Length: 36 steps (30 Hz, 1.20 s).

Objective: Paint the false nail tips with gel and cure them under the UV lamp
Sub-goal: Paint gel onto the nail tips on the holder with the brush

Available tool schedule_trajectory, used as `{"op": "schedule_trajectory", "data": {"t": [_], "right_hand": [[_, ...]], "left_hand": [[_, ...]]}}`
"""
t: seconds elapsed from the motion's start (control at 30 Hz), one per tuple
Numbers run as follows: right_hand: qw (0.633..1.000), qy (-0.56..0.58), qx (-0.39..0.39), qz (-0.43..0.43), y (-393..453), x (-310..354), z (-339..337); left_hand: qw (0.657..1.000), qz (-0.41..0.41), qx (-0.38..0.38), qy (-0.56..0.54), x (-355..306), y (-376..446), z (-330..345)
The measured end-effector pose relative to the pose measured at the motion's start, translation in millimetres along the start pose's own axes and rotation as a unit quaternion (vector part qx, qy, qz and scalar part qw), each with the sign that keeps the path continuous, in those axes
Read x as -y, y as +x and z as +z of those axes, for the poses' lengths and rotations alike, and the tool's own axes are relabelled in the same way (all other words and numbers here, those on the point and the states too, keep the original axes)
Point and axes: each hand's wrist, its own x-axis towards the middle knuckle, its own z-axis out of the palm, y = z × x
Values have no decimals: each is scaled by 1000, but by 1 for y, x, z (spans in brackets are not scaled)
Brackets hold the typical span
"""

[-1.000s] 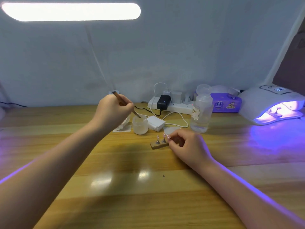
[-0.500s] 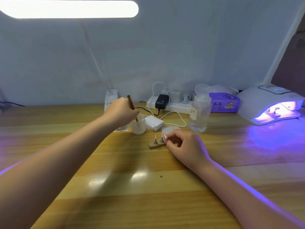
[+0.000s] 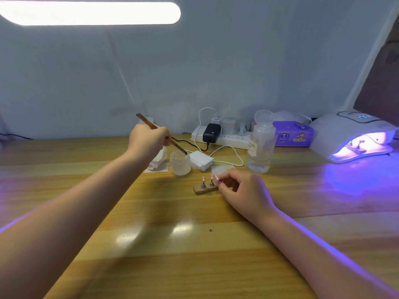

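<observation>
**Brush at the jar, nail stand steadied**

Both hands are occupied. A thin brown brush (image 3: 160, 133) is gripped in the left hand (image 3: 149, 140), its fingers curled round the middle of the handle; the right hand (image 3: 241, 190) is rested on the surface (image 3: 151, 244) with its fingertips curled against the right end of a small wooden stand (image 3: 205, 189). Whether that end is actually pinched or only touched cannot be told.

Two false nail tips (image 3: 207, 178) are held upright on pegs in the stand. The brush is tilted, its upper end pointing up and to the left, its tip dipped at the rim of a small frosted jar (image 3: 180, 162). The stand lies below and to the right of the jar, near it, so the brush tip would have to be carried down and to the right to reach the nails. The right hand is the nearer to the stand, the left the nearer to the jar.

At the far right a UV lamp (image 3: 354, 134) is lit violet, with what seems to be another stand inside. It stands well apart from the stand on the surface and on the right hand's side. Painting is judged to be the step in hand, with curing of these two tips not yet done.
</observation>
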Motion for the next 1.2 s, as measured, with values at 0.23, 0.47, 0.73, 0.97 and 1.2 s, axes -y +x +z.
{"op": "schedule_trajectory", "data": {"t": [0.23, 0.47, 0.73, 0.97, 1.2], "right_hand": [[1000, 13, -9, -1, -1, -2, 0], [994, 102, -33, 28, 0, 0, 0], [981, 178, -60, 51, 0, 7, -4], [980, 189, -53, 21, -1, 4, -4], [984, 168, -53, 3, -1, 3, -4]], "left_hand": [[999, -12, 8, -29, 7, 1, 3], [982, 56, 15, -182, 12, -27, -1], [949, 175, 108, -241, 29, -90, 12], [937, 289, 94, -170, 48, -114, 19], [935, 310, 102, -136, 51, -119, 20]]}}
